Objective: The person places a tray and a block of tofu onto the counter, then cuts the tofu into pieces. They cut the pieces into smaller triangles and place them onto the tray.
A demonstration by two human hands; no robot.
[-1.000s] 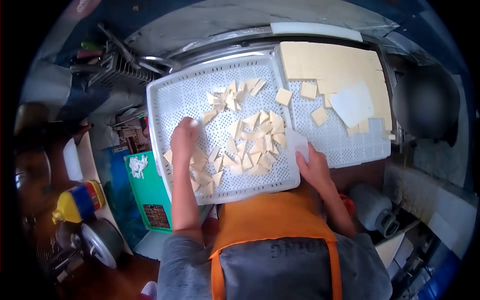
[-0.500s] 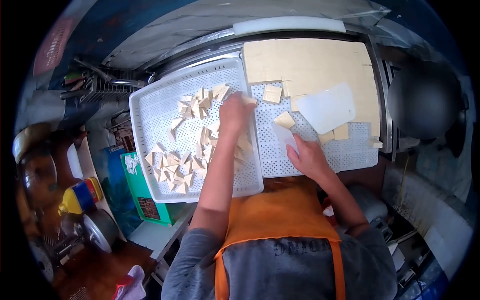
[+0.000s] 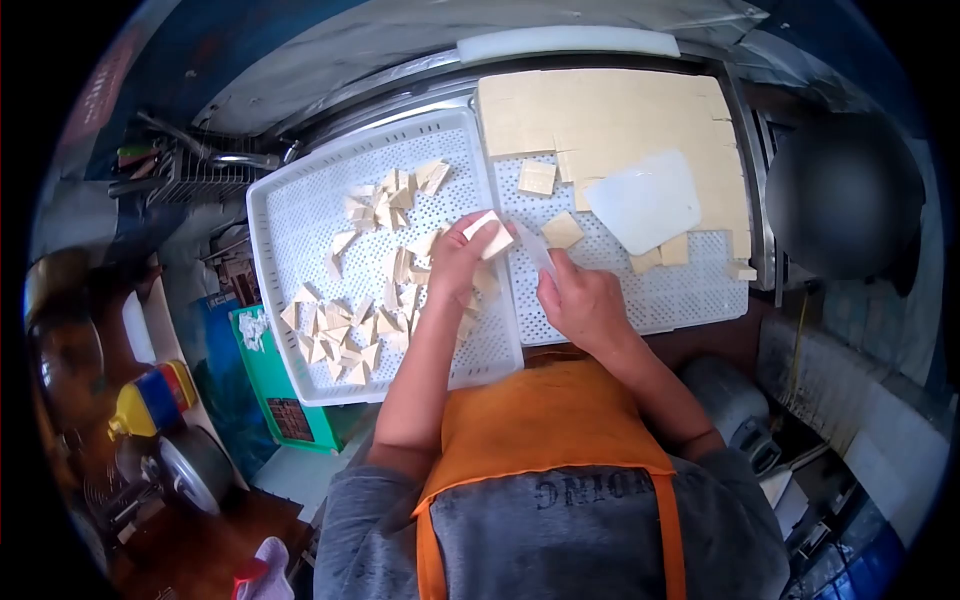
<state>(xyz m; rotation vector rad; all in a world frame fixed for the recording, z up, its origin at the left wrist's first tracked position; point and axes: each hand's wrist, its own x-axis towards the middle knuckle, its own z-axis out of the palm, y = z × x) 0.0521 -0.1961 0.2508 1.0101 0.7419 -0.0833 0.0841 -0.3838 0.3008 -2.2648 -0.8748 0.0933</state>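
Observation:
My left hand is closed round a square piece of pale tofu, over the right rim of the white basket. Close beside that piece is the thin blade of a whitish scraper, its near end gripped by my right hand. Many small tofu wedges lie scattered in the basket. Right of it, a large scored tofu slab covers the back of a perforated white tray. Two loose squares, one a tofu square, sit on the tray's bare part.
A translucent white plastic sheet lies across the slab's front edge. A round dark pan stands at the right. On the left are a metal tap, a green tray and a yellow bottle.
My left hand has turned, bringing up a tofu square over the basket rim. My right hand has moved left and up with the scraper, leaving one tofu square on the tray.

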